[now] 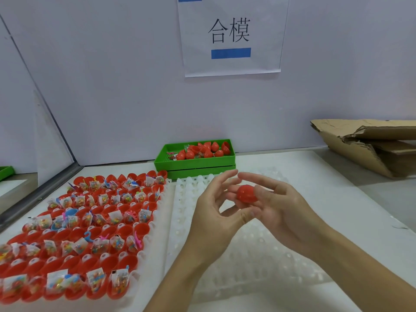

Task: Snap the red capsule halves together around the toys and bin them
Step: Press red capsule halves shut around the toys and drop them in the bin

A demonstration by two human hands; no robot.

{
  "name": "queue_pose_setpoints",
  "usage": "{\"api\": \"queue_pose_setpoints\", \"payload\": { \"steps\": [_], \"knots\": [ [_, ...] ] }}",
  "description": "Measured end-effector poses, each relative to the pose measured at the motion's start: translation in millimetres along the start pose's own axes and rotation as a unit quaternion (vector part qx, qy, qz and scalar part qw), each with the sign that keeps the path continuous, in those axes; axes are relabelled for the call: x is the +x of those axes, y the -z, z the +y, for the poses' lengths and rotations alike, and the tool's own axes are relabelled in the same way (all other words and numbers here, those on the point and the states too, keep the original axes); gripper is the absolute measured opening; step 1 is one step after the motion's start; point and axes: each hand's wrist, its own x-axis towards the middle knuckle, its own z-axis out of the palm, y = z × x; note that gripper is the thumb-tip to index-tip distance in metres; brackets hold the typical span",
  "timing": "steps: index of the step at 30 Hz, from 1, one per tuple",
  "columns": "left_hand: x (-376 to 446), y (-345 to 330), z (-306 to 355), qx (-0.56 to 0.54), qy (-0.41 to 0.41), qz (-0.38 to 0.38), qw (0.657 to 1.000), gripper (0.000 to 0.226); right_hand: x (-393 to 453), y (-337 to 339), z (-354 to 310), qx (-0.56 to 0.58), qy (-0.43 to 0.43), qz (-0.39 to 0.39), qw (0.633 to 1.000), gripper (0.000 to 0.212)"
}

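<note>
White tabletop: green bin behind hands

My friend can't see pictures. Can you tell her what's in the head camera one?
Two hands, the left hand and right hand, hold a red capsule above an empty white tray. Left of it, a tray of open red halves holds bagged toys; behind sits a green bin of capsules.

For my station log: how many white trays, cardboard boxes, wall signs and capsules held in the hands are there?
White tray: 2
Cardboard box: 1
Wall sign: 1
Held capsule: 1
Total: 5
</note>
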Motion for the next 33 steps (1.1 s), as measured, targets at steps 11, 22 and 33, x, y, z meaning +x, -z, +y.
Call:
{"api": "queue_pose_setpoints", "payload": {
  "steps": [11, 22, 33],
  "knots": [
    [0, 0, -3, 0.145, -0.078, 0.046, 0.985, 0.039, -3, 2, -2, 0.101, -0.099, -0.061, 0.988, 0.053],
    [-3, -8, 0, -0.021, 0.072, 0.018, 0.997, 0.064, 0, -2, 7, -0.067, 0.024, -0.042, 0.997, 0.030],
    [-4, -11, -6, -0.006, 0.043, 0.048, 0.998, 0.034, 2, -1, 15, -0.147, 0.075, -0.030, 0.986, 0.027]
  ]
}}
